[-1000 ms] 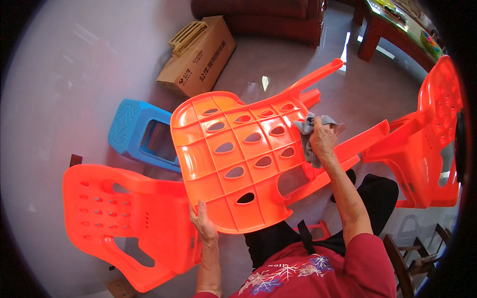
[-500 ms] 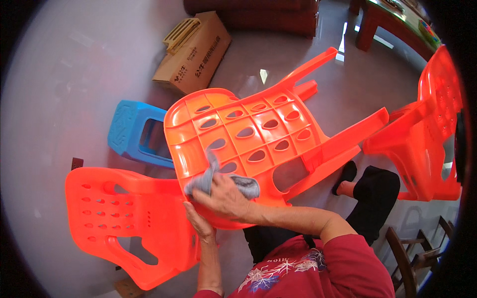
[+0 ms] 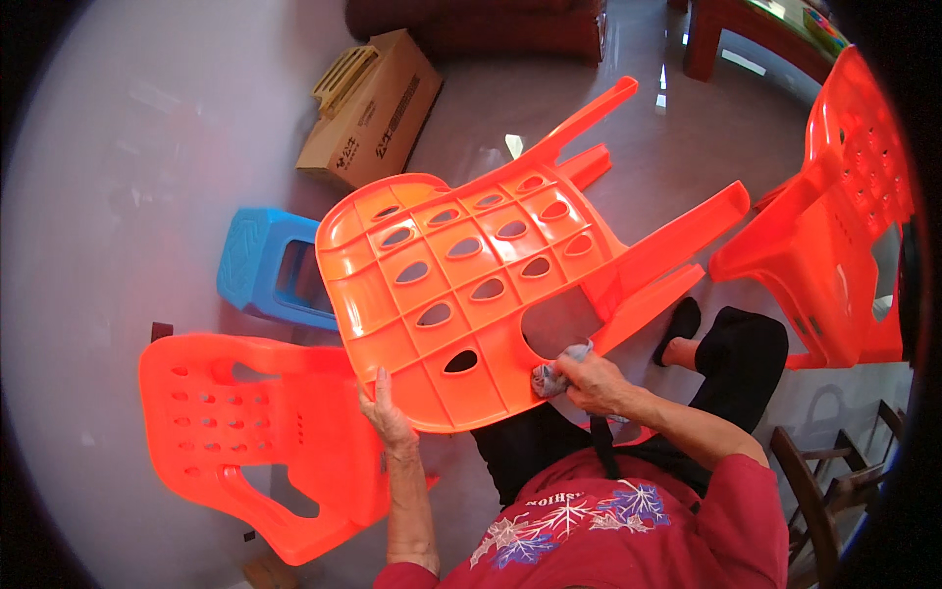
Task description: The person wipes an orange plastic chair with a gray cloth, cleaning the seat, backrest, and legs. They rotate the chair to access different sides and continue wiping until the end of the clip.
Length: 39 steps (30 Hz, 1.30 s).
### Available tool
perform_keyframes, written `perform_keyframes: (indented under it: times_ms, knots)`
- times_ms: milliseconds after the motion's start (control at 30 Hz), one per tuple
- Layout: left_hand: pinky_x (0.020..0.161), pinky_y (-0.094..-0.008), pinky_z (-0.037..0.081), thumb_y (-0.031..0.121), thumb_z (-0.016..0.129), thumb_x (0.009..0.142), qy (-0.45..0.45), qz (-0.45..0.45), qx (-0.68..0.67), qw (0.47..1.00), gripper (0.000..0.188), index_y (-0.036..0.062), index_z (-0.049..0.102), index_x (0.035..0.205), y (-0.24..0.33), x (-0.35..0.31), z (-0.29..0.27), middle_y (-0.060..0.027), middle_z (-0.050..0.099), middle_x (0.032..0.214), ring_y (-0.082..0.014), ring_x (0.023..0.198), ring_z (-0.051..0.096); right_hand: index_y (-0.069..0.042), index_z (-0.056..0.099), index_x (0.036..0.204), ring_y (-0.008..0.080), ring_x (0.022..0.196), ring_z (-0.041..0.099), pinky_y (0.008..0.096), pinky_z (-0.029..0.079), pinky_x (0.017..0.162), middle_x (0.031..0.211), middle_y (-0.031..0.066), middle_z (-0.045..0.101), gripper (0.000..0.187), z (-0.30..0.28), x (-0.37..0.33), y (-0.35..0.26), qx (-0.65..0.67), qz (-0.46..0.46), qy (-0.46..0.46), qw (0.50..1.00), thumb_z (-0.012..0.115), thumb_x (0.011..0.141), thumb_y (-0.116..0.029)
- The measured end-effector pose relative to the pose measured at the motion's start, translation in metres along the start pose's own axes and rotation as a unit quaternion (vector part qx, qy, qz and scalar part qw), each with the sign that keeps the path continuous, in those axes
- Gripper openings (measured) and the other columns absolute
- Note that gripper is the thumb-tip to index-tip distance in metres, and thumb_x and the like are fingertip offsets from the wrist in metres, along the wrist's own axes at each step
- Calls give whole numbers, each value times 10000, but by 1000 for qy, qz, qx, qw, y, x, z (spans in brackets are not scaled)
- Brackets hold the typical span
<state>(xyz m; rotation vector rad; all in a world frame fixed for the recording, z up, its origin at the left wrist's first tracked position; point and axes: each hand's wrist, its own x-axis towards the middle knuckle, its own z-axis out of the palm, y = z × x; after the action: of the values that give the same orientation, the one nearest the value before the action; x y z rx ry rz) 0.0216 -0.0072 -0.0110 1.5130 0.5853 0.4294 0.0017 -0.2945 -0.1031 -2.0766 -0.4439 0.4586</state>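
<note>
An orange plastic chair (image 3: 451, 285) with drop-shaped holes in its ribbed back lies tilted in front of me, its legs toward the upper right. My left hand (image 3: 391, 422) grips the lower left edge of its back, fingers against the rim. In my right hand (image 3: 597, 383) is a bunched grey cloth (image 3: 551, 379), pressed to the near edge of the chair, beside the large opening.
A second orange chair (image 3: 339, 461) stands at the left and a third (image 3: 829, 265) at the right. A blue stool (image 3: 250, 265), a cardboard box (image 3: 378, 118), a dark red sofa (image 3: 481, 29) and a wooden table (image 3: 706, 39) are farther off. A dark wooden frame (image 3: 810, 481) is at the lower right.
My right hand has moved the cloth rightward along the chair's near edge, from the left corner to the large opening. The chair has shifted slightly; my left hand stays at its edge.
</note>
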Motion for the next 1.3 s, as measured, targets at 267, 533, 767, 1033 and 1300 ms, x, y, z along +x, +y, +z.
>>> perform_keyframes:
  times_ms: [267,533,767,1033,1300]
  knots:
    - [993,-334,404,104,574,879,-5,21,24,999,434,-55,433,1257,4,0,2,-136,517,1202,-208,1124,514,-50,559,965,321,931,580,386,491,760,964,120,598,168,-13,67,-77,287,-90,255,919,556,797,-46]
    - [1018,-415,377,334,555,872,-125,15,-99,987,612,3,369,1352,-14,1,-20,-128,469,1317,-260,1216,457,-90,547,970,361,901,539,431,461,743,957,138,549,293,39,5,-11,55,-75,197,976,582,680,-75]
    - [987,-381,388,202,677,802,-198,-69,24,977,655,23,372,1354,-72,-76,-50,-77,469,1284,-228,1140,490,-101,528,1073,400,943,530,467,476,742,1045,181,552,399,44,-17,16,-39,-61,147,987,629,688,-117]
    - [950,-353,427,40,594,754,-197,79,133,968,512,17,461,1248,-84,-73,-34,-61,533,1166,-207,1048,539,-70,526,921,338,644,594,444,482,501,787,161,559,195,70,-12,36,-80,-160,269,946,602,755,-137]
    - [1013,-408,380,227,575,844,-250,103,-148,951,467,37,473,1258,-34,-85,16,-67,514,1250,-221,1169,487,-60,526,908,327,677,592,429,482,552,790,123,564,182,34,-37,-14,-4,-238,410,881,620,756,-95]
